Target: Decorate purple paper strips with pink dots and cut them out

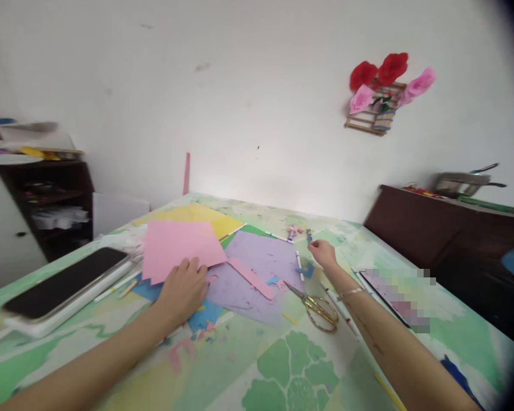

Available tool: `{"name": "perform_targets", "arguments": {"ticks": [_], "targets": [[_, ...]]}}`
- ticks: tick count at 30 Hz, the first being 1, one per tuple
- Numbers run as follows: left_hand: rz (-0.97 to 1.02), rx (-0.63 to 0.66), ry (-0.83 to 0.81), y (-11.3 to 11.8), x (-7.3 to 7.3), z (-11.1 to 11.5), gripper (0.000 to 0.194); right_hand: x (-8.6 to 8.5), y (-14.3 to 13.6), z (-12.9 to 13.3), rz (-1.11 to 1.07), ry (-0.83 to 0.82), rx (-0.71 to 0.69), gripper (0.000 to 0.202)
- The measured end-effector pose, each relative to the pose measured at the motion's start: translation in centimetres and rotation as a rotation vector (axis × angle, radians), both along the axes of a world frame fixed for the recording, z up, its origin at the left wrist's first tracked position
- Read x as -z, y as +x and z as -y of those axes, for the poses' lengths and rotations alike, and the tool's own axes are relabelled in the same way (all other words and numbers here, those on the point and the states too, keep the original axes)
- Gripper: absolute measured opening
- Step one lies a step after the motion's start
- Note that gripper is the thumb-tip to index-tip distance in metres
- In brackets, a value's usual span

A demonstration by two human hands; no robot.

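My left hand [184, 288] lies on the lower edge of some pink paper [177, 242], its fingers resting on top and its thumb out of sight. At the far right of the papers, my right hand [323, 253] is closed in a pinch on the near end of a small blue patterned tube [310, 235]. A similar tube [291, 232] with pink bits lies just left of it. Gold-handled scissors [319, 311] rest on the table near my right forearm. A lilac sheet [261, 251] lies between my hands, with a pink strip [252, 278] across it.
Yellow paper [197, 214] lies behind the pink paper. White pens [300, 265] and paper scraps [208, 331] are scattered about. A phone [68, 282] lies on a white block at the left. A tablet-like thing [385, 299], partly blurred out, lies at the right.
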State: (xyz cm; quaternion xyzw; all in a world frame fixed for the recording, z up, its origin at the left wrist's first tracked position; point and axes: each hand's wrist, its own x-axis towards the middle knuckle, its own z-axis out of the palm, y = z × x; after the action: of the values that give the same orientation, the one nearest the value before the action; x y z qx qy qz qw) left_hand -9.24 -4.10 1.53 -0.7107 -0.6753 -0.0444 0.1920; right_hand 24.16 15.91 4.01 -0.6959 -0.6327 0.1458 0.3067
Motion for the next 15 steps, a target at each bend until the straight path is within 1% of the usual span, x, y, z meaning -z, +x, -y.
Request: {"name": "perform_targets", "arguments": {"ticks": [2, 3, 6, 9, 11, 12, 15], "targets": [[-0.042, -0.059, 0.015, -0.6, -1.0, 0.2, 0.028, 0.0, -1.2, 3.0, -0.048, 0.038, -0.092, 0.015], [-0.057, -0.097, 0.014, -1.1, -1.3, 0.3, 0.025, 0.1, -1.7, 4.7, -0.084, 0.057, -0.136, 0.01], [-0.08, -0.188, -0.028, -2.5, -2.1, -0.2, 0.029, 0.7, -3.3, 9.8, -0.231, 0.112, -0.255, 0.014], [-0.076, -0.185, -0.086, -3.1, -2.8, -0.9, 0.029, 1.8, -4.8, 14.1, -0.389, 0.108, -0.352, 0.018], [-0.064, -0.146, -0.097, -2.6, -3.3, -1.1, 0.03, 2.6, -5.6, 16.0, -0.495, 0.065, -0.398, 0.02], [-0.059, -0.117, -0.091, -1.9, -3.5, -0.9, 0.03, 2.9, -5.9, 16.7, -0.552, 0.025, -0.422, 0.022], [-0.048, 0.018, -0.062, 1.4, -3.3, 0.7, 0.03, 3.3, -6.3, 17.5, -0.717, -0.118, -0.47, 0.038]]}}
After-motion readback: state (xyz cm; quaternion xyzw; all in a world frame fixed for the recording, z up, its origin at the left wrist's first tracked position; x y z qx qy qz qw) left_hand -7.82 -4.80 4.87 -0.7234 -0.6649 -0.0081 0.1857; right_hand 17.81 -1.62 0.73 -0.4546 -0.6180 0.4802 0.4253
